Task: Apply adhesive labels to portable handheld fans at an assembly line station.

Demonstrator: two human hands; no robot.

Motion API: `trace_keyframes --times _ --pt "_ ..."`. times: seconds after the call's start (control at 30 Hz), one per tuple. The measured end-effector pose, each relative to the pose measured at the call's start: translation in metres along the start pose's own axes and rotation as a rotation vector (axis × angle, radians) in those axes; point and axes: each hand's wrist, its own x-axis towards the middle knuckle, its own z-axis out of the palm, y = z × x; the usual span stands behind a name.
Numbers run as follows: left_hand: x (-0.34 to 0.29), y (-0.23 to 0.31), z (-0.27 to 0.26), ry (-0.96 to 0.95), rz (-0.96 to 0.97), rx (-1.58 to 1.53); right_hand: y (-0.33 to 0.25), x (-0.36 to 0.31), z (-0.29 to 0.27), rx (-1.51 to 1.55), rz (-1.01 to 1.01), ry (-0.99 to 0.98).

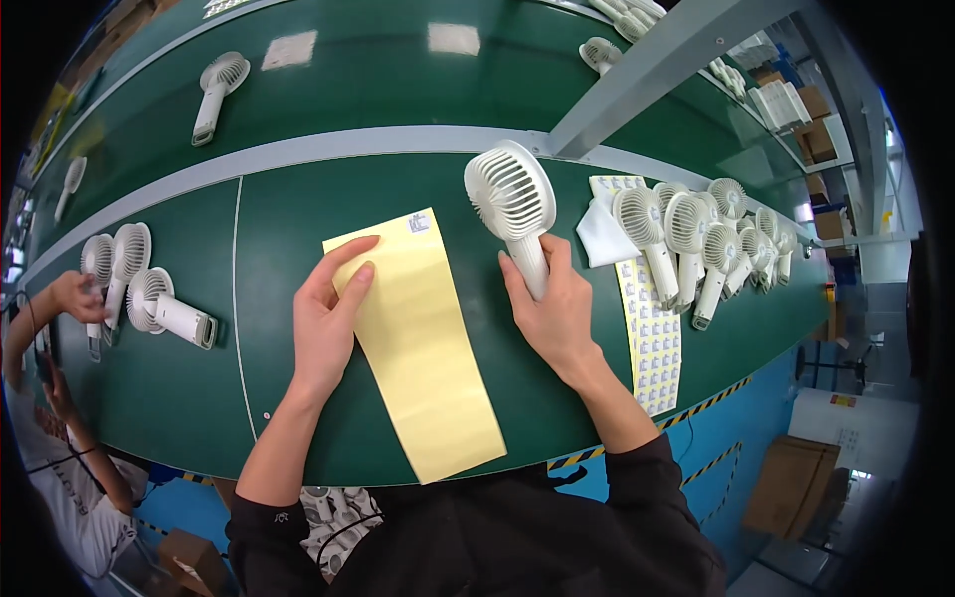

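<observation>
My right hand (557,313) is closed round the handle of a white handheld fan (510,194), its round grille tilted up and away from me. My left hand (328,308) rests at the upper left corner of a long yellow backing sheet (428,358), thumb and forefinger apart on top of it. One small printed label (419,223) sticks at the sheet's upper right corner; the rest of its surface is bare. To the right, a second sheet covered in small labels (657,363) lies partly under a group of white handheld fans (686,229).
A crumpled white piece (603,235) lies beside the right-hand fans. More fans (129,269) stand at the left, near a co-worker's hand (78,297). A grey metal post (657,80) slants over the far right. Beyond a pale rail (398,141), a lone fan (219,95) lies on the green surface.
</observation>
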Motion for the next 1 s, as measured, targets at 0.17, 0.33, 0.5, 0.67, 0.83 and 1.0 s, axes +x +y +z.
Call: trace_keyframes --times 0.17,0.33,0.5,0.67,0.83,1.0 --pt "0.001 -0.003 0.001 -0.021 -0.013 0.029 0.0 0.001 -0.003 0.054 0.052 0.008" --pt "-0.001 -0.001 0.001 -0.032 -0.013 -0.03 0.002 0.004 -0.001 0.053 0.015 0.009" --pt "-0.002 0.0 0.002 -0.087 0.037 0.011 -0.003 0.008 -0.014 -0.09 0.13 -0.159" --pt "-0.009 0.003 0.003 -0.162 0.037 0.015 -0.038 0.019 -0.014 0.15 -0.152 -0.07" --pt "-0.013 -0.004 0.001 -0.194 0.188 0.062 -0.054 0.02 0.001 0.23 -0.134 -0.268" --pt "-0.013 -0.003 0.001 -0.23 0.153 -0.001 -0.056 0.022 0.0 0.485 0.069 -0.426"
